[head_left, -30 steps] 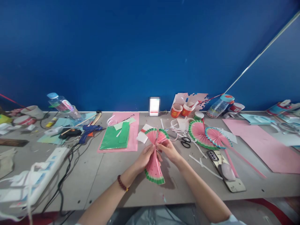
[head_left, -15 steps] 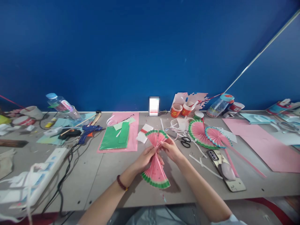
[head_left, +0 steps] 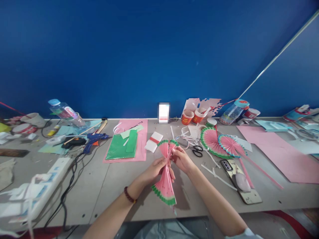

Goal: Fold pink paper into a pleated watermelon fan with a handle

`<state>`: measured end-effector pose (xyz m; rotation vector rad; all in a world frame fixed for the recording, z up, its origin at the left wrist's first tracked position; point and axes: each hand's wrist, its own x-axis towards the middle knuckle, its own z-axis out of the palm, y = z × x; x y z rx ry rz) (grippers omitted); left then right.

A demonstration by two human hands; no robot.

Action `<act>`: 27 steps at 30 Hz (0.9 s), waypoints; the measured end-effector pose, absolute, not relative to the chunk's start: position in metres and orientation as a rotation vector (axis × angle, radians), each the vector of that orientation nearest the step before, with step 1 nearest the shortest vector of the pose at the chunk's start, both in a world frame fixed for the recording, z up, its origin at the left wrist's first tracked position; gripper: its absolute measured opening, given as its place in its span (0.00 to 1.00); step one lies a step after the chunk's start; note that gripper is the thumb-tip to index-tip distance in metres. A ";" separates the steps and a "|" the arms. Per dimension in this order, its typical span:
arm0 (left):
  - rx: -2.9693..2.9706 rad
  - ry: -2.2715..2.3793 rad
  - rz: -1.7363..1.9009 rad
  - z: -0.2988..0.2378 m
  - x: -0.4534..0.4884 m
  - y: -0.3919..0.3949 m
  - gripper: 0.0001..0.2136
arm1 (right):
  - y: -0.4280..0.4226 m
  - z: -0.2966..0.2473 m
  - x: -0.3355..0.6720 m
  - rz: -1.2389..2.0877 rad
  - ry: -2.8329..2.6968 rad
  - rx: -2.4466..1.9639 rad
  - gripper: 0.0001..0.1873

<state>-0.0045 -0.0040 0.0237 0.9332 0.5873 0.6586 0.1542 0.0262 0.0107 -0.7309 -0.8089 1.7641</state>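
Between my hands is a pleated paper fan (head_left: 164, 189), pink with dark specks and a green-and-white rim. It is pinched narrow at the middle and flares at both ends like a bow. My left hand (head_left: 157, 167) is closed round the narrow middle, its thumb on top and fingertips showing past the folds. My right hand (head_left: 182, 158) pinches the pleats of the upper part near its right edge. To the right lie a finished round watermelon fan (head_left: 211, 142) and a smaller blue-edged round fan (head_left: 228, 145) overlapping it.
Black-handled scissors (head_left: 197, 151) and white paper strips lie right of my hands, with a phone (head_left: 240, 182) nearer the edge. Left are a green paper packet (head_left: 119, 149), a blue glue gun (head_left: 96, 139) and a power strip (head_left: 50, 189). Red paper cups (head_left: 187, 117) stand at the back.
The fan has turned a little in my hands. Its upper part now shows a fold at the right, and its lower part has narrowed and tilted. My right hand has shifted slightly.
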 end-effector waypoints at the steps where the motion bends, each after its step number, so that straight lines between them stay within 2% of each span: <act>1: 0.937 0.602 0.661 0.024 -0.004 -0.004 0.19 | 0.026 0.011 0.155 1.764 -0.816 -0.727 0.15; 9: 0.924 0.761 0.768 0.026 -0.001 0.001 0.17 | 0.030 0.009 0.160 1.683 -0.901 -0.665 0.16; 20: 0.968 0.748 0.715 0.020 -0.001 0.003 0.17 | 0.030 0.014 0.153 1.482 -1.039 -0.929 0.22; 27: 0.996 0.822 0.646 0.026 -0.004 0.002 0.19 | 0.029 0.013 0.153 1.550 -1.043 -0.911 0.16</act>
